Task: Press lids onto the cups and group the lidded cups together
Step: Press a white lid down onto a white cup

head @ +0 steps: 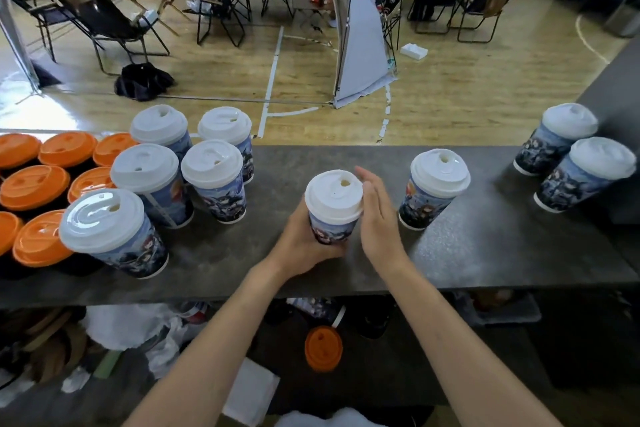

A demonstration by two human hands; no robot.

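Now, at 9 o'clock, orange plastic lids (34, 187) sit beside five white-lidded printed paper cups (145, 168). Mid grey stone counter (467, 253): left hand (301, 246) curls round a lidded printed cup (332, 229), gripping it. Right hand (375, 215), fingers straight, holds nothing, lying against the lid's 3 o'clock edge. Three more lidded cups (429, 198) stand twd 2 o'clock.

head-worn view, forward-down, close over counter (450, 253)

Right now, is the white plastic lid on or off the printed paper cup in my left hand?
On. The white plastic lid caps the printed paper cup that the left hand grips; whether fully seated, cannot tell.
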